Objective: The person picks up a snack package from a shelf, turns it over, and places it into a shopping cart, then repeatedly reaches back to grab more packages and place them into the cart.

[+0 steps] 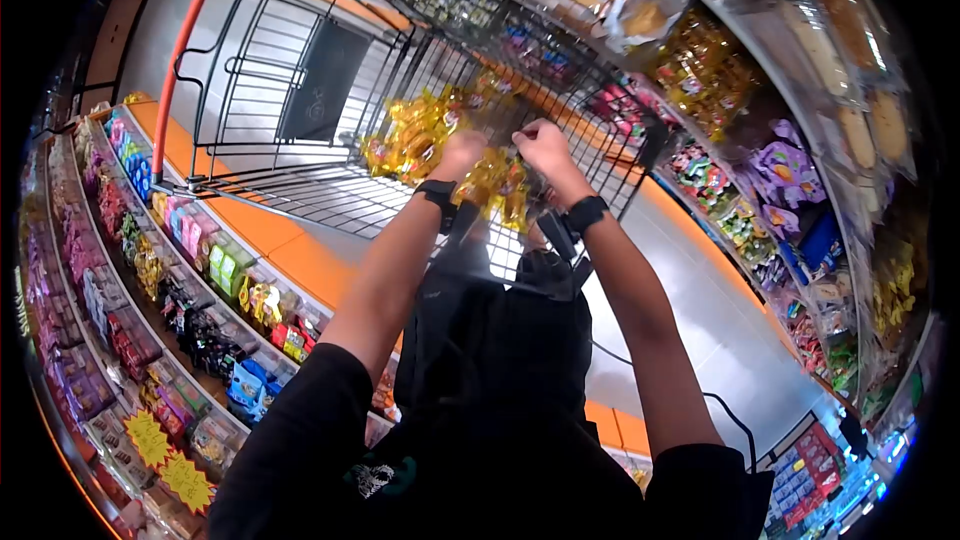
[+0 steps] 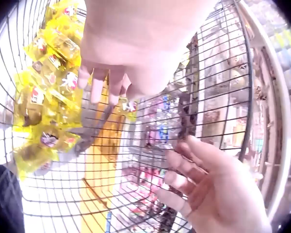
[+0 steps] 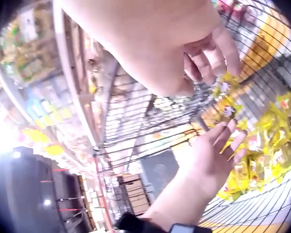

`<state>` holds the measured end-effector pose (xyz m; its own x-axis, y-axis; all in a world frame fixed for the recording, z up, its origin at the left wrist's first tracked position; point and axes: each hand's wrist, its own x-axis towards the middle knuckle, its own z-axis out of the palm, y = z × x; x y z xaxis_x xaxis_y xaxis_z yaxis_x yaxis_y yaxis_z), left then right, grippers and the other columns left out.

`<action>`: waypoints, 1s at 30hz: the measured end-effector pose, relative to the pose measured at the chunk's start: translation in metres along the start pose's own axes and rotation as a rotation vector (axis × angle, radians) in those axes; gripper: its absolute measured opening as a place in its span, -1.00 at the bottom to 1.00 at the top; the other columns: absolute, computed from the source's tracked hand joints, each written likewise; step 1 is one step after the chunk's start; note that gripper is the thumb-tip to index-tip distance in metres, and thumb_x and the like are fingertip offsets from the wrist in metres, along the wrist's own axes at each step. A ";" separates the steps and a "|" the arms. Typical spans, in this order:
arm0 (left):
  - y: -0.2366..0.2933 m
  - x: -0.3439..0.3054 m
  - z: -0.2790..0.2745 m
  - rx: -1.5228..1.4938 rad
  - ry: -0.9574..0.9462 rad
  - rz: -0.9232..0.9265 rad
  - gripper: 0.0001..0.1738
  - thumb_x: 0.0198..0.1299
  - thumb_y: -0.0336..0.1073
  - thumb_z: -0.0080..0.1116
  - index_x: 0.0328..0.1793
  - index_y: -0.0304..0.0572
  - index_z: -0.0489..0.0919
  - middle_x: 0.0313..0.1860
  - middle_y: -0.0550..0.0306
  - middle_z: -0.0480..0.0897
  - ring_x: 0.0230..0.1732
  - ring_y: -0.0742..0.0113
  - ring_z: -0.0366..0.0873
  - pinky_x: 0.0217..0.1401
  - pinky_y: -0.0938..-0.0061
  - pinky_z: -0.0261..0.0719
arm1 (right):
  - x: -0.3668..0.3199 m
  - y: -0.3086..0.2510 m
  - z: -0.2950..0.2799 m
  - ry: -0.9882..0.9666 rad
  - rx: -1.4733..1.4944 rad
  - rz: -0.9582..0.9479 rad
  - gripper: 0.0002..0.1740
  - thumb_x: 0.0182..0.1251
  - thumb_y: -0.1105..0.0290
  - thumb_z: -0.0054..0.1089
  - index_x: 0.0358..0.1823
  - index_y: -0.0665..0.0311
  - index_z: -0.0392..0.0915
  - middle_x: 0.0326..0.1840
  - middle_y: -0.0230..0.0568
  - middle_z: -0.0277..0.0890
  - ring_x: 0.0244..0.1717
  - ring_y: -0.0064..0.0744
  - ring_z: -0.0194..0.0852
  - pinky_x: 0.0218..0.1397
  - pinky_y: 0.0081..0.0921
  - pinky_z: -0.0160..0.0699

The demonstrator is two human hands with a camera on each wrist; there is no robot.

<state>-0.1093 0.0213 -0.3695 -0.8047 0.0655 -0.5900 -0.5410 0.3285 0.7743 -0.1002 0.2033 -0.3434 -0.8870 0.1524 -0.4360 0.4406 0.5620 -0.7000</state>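
Note:
Both hands are over the wire basket of a shopping cart (image 1: 196, 183). Small yellow clear-wrapped packets (image 1: 412, 130) lie heaped inside, beside and below the left hand (image 1: 463, 153). In the left wrist view, that hand's fingers (image 2: 97, 87) hang loosely, holding nothing. The right hand (image 1: 545, 148) is a little to the right of the left one. Its fingers curve loosely around nothing in the left wrist view. A few yellow packets (image 3: 225, 87) show just past the right fingertips in the right wrist view. Dark bands circle both wrists.
The cart has a red bar (image 1: 188, 50) and a dark panel (image 1: 325, 80) on its wire side. Shelves of packaged goods (image 1: 150, 270) curve along the left. More bagged goods (image 1: 785, 165) fill shelves close on the right. A black bag (image 1: 490, 340) is against the person's front.

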 end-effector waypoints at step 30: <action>0.172 -0.096 -0.066 -0.750 -0.454 0.019 -0.69 0.27 -0.24 0.14 0.08 -0.19 0.43 -0.10 0.15 0.59 -0.16 0.38 0.60 -0.18 0.47 0.59 | -0.103 -0.145 -0.077 0.221 0.230 -0.500 -0.30 -0.03 0.34 0.49 0.15 0.33 0.33 -0.09 -0.16 0.52 -0.12 -0.46 0.51 -0.03 -0.51 0.51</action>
<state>-0.1417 0.0092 -0.1648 -0.7265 0.4855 -0.4863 -0.6750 -0.3718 0.6373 -0.0835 0.1685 -0.1532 -0.9916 0.0941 0.0891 -0.0413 0.4226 -0.9054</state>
